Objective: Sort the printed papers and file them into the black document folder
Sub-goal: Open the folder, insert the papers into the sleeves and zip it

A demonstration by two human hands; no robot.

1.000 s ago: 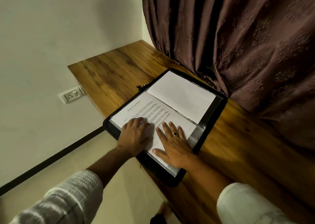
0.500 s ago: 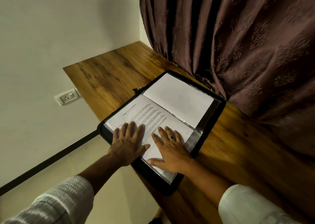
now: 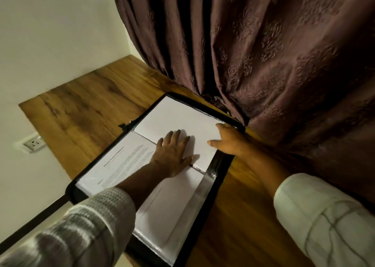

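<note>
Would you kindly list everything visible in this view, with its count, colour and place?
black document folder: one, black, lying open on the desk.
printed page: one, white with dark text, in the folder's near half.
blank sheet: one, white, in the folder's far half.
desk: one, brown wood, against the wall.
curtain: one, dark maroon, hanging behind the desk.
wall socket: one, white, on the wall at left.
sleeves: two, white, bottom corners.
left hand: one, flat across the folder's middle.
right hand: one, at the blank sheet's right edge, thumb on it.
</note>
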